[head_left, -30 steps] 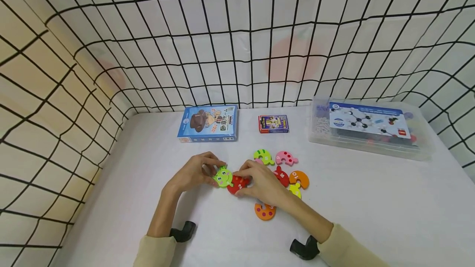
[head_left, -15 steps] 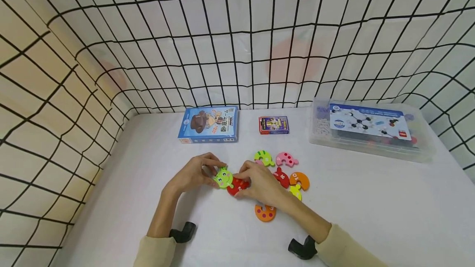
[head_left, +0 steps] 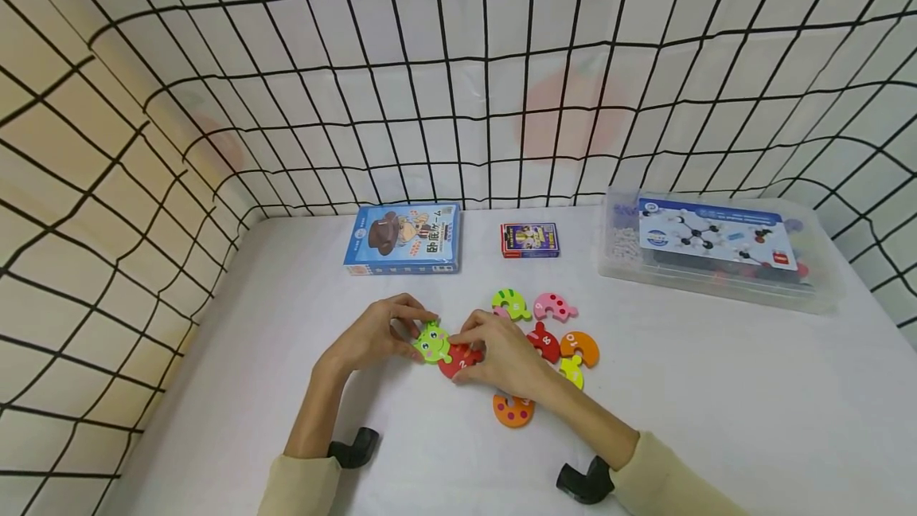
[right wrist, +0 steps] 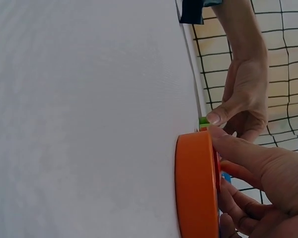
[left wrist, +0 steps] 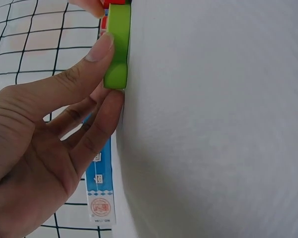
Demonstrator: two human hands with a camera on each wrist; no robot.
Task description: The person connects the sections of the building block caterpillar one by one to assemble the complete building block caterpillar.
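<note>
In the head view, my left hand (head_left: 380, 333) holds a light-green caterpillar head puzzle piece (head_left: 432, 343) with a smiling face, thumb on one edge and fingers on the other. The left wrist view shows that green piece (left wrist: 118, 49) side-on against the white tabletop. My right hand (head_left: 507, 353) pinches a red puzzle piece (head_left: 453, 367) marked 2. The red piece meets the lower right edge of the green head; whether the two interlock cannot be told. Close to my right hand lies an orange spotted piece (head_left: 512, 414), large in the right wrist view.
More pieces lie right of my right hand: green striped (head_left: 510, 300), pink spotted (head_left: 552, 306), red (head_left: 546, 343), orange (head_left: 582, 347) and yellow (head_left: 571, 373). Behind stand a blue game box (head_left: 404, 239), a small card box (head_left: 529, 240) and a clear plastic case (head_left: 716, 281). Black netting surrounds the table.
The red piece has shifted very slightly toward the front-left against the green head. Both hands keep their holds and stay almost in place.
</note>
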